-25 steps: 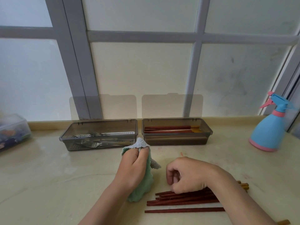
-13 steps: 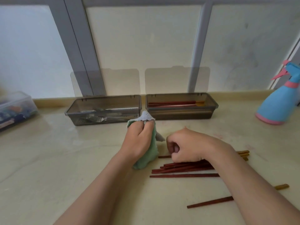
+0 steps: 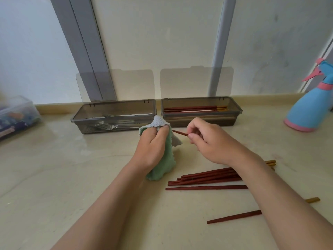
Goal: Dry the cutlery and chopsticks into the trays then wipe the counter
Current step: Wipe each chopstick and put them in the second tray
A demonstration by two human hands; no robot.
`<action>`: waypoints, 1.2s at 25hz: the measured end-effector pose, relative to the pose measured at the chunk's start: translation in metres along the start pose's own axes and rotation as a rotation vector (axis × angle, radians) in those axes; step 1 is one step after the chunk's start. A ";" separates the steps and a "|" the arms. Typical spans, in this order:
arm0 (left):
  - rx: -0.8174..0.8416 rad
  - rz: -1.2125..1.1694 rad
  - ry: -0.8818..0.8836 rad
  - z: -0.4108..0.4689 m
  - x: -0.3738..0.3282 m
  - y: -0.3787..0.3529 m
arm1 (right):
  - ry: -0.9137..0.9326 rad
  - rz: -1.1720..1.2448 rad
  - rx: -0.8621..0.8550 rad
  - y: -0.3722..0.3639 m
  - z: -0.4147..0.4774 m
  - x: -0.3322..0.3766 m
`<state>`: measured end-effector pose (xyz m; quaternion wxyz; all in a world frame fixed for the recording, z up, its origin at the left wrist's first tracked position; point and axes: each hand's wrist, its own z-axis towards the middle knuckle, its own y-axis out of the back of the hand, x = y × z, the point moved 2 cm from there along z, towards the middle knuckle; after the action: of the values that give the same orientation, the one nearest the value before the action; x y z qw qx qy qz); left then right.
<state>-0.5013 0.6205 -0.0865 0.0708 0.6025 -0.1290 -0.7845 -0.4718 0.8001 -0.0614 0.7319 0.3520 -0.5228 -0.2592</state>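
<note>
Left grip [image 3: 153,147] clamps one cloth [image 3: 166,159], right grip [image 3: 212,141] pinches one chopstick [image 3: 180,132], before one fork tray [image 3: 108,129] and one chopstick tray [image 3: 216,121].

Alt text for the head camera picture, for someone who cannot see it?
A person's right hand pinches a red chopstick, its tip by the green cloth gripped in the left hand. More chopsticks lie on the counter; a fork tray and chopstick tray stand behind.
</note>
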 end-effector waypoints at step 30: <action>-0.226 -0.253 0.149 0.001 -0.001 -0.001 | 0.043 0.072 0.128 -0.025 0.007 0.014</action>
<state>-0.5016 0.6217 -0.0862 0.0483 0.6587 0.0425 -0.7497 -0.4741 0.7724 -0.0718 0.7278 0.3846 -0.5346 -0.1914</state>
